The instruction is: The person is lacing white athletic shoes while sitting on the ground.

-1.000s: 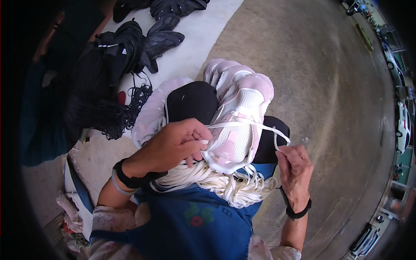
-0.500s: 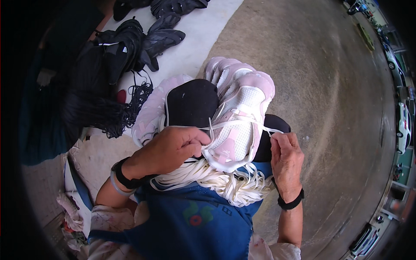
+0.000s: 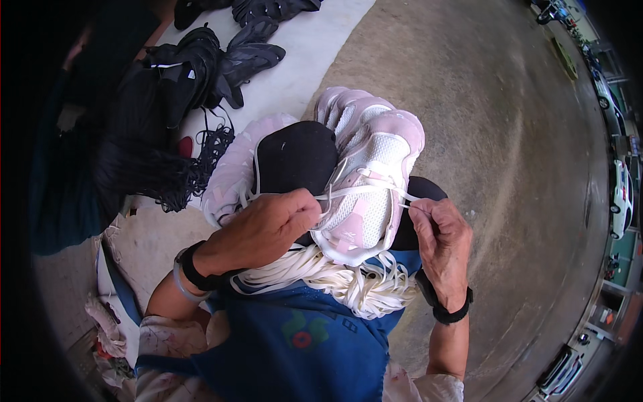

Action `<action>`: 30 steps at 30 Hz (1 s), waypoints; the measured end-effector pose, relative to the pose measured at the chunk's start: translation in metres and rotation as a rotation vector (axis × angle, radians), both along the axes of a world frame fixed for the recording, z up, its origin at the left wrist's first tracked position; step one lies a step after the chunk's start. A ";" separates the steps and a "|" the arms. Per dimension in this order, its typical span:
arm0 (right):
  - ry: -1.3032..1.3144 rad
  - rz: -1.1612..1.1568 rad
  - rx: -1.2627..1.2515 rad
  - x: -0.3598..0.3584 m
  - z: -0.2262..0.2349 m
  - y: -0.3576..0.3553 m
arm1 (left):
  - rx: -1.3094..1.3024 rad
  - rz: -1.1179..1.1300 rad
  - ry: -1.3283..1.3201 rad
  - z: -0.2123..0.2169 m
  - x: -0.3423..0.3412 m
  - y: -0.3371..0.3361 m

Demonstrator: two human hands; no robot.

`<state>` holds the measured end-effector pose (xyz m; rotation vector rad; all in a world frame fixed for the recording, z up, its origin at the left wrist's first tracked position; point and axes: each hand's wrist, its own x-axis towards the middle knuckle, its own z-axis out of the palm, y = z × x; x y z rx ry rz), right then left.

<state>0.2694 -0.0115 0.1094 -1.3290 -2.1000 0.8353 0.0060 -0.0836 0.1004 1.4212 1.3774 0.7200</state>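
A stack of pink and white mesh shoe uppers [image 3: 378, 155] rests across my lap between dark knees. One white shoelace [image 3: 367, 191] runs across the nearest upper, threaded through it. To the left of that upper, my left hand [image 3: 271, 224] is closed in a pinch on the lace. My right hand [image 3: 443, 234] grips the lace's other end between thumb and forefinger, just off the upper's right side. Below the upper, a thick bundle of cream-white laces [image 3: 355, 288] lies on my blue apron [image 3: 288, 358]. More pale pink uppers [image 3: 231, 157] sit left of my left knee.
Black shoe uppers [image 3: 248, 63] lie on a white sheet [image 3: 328, 33] at the far left. A tangle of black laces [image 3: 211, 154] hangs beside a person's dark clothing [image 3: 63, 181]. Bare concrete floor [image 3: 529, 167] spreads to the right, with parked vehicles [image 3: 619, 194] at its far edge.
My right hand has turned at the wrist, and its fingertips have shifted slightly left toward the upper. My left hand has turned over a little, its knuckles higher. The uppers stay in place.
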 end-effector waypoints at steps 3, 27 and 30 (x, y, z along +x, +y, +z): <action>0.037 -0.032 -0.045 -0.003 -0.003 0.002 | -0.019 -0.053 0.069 -0.001 -0.001 0.002; -0.016 0.027 -0.361 -0.018 0.000 0.021 | 0.239 0.071 0.163 -0.011 0.008 0.015; -0.123 0.067 -0.074 -0.025 -0.002 0.013 | 0.426 0.144 0.131 -0.015 0.014 0.018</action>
